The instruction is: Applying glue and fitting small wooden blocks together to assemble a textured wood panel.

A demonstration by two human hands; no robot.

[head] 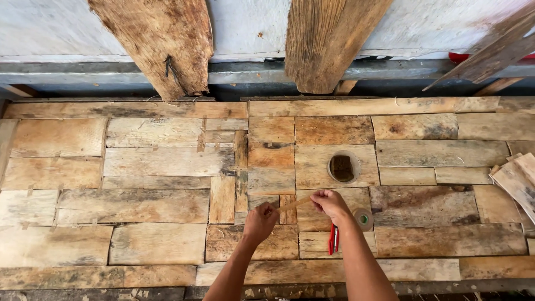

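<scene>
Your left hand [259, 222] and right hand [330, 203] hold a thin wooden strip [294, 204] between them, your fingers pinched on either end, just below the round hole [343, 168] in the worktop [156, 161]. The strip slants up towards your right hand, and it seems to hang just above the patchwork boards, though the view is too small to be sure. A red-handled tool [333, 238], perhaps pliers, lies below the hole beside your right wrist. A small roll of tape [364, 218] sits just right of that wrist. Three rough planks [326, 42] lean beyond the hole.
</scene>
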